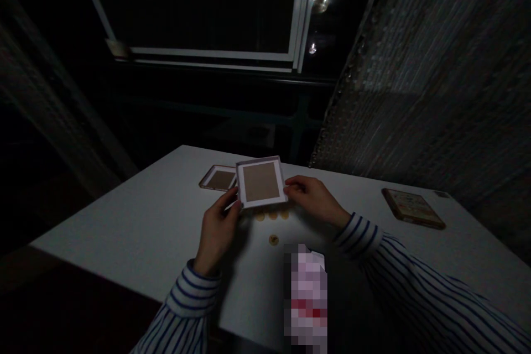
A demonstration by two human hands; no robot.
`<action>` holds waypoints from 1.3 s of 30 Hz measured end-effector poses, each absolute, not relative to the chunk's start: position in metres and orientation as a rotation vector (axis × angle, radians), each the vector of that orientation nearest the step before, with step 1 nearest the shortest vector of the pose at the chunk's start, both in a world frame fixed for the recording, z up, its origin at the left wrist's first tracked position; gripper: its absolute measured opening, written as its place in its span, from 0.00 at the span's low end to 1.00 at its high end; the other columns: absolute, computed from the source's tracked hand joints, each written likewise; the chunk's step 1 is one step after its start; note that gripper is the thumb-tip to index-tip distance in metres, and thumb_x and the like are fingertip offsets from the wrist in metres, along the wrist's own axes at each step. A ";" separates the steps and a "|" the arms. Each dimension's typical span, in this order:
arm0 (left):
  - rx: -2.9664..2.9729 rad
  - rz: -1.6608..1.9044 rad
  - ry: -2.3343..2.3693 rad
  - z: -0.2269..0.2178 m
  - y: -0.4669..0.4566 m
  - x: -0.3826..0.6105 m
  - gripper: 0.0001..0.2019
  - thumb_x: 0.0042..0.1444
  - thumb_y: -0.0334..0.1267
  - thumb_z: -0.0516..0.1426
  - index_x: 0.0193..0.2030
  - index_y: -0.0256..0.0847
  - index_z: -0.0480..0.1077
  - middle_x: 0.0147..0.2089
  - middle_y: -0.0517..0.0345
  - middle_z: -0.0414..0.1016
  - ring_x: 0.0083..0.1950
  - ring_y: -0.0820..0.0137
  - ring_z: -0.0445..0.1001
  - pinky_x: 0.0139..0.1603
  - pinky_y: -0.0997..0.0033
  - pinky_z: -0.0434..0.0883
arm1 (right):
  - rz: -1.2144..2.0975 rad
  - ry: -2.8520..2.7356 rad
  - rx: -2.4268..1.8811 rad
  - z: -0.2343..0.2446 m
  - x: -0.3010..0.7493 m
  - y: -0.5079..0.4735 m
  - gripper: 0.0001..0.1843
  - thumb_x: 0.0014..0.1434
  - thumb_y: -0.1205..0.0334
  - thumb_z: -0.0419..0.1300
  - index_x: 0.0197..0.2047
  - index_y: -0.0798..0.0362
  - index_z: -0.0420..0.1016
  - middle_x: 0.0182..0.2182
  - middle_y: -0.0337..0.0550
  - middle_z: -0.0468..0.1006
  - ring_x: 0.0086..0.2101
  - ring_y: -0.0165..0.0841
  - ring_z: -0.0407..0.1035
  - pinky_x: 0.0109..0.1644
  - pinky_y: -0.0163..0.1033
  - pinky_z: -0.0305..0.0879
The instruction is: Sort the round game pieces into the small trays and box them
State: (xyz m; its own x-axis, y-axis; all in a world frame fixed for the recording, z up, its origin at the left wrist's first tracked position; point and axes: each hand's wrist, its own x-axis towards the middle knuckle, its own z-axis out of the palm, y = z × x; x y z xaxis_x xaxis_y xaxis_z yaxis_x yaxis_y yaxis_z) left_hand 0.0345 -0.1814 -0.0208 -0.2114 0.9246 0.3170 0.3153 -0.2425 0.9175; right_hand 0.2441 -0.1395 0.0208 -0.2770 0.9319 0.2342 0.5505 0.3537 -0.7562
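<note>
My left hand (218,229) and my right hand (313,197) hold a shallow square box half (282,180) between them, tilted above the white table. Its open side faces me, showing a white border round a brown inner panel. The left fingers and thumb pinch its lower left corner; the right fingers grip its right edge. Behind it on the left lies a similar box half (204,181), partly covered by the held one. Several round yellowish discs (260,215) lie just below the held box half, and a single disc with a dark mark (274,240) sits nearer to me.
A closed-looking box with a printed top (412,208) lies on the right of the white table (136,221). At the front, a phone-like object (318,259) is mostly blurred out. A bead or string curtain (415,66) hangs at right; a white-framed window (215,54) stands behind. The room is dim.
</note>
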 end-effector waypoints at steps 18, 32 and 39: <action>1.784 1.132 1.244 -0.069 -0.175 0.146 0.18 0.53 0.37 0.49 0.51 0.36 0.65 0.50 0.50 0.70 0.50 0.68 0.68 0.53 0.65 0.64 | 0.692 -1.657 -1.659 -0.049 0.371 -0.190 0.17 0.50 0.55 0.53 0.38 0.59 0.72 0.26 0.43 0.75 0.27 0.32 0.69 0.31 0.35 0.63; 1.832 0.897 1.164 -0.084 -0.178 0.166 0.18 0.52 0.32 0.48 0.50 0.38 0.65 0.47 0.52 0.73 0.46 0.68 0.71 0.48 0.67 0.67 | 0.614 -1.841 -1.828 -0.071 0.390 -0.202 0.18 0.54 0.54 0.47 0.34 0.55 0.74 0.31 0.45 0.77 0.32 0.34 0.70 0.35 0.36 0.62; 1.903 0.881 1.154 -0.075 -0.181 0.170 0.19 0.51 0.29 0.48 0.50 0.41 0.66 0.46 0.56 0.73 0.46 0.68 0.70 0.48 0.68 0.66 | 0.576 -1.820 -1.944 -0.064 0.388 -0.208 0.17 0.53 0.55 0.48 0.34 0.53 0.75 0.31 0.45 0.77 0.32 0.34 0.70 0.34 0.36 0.62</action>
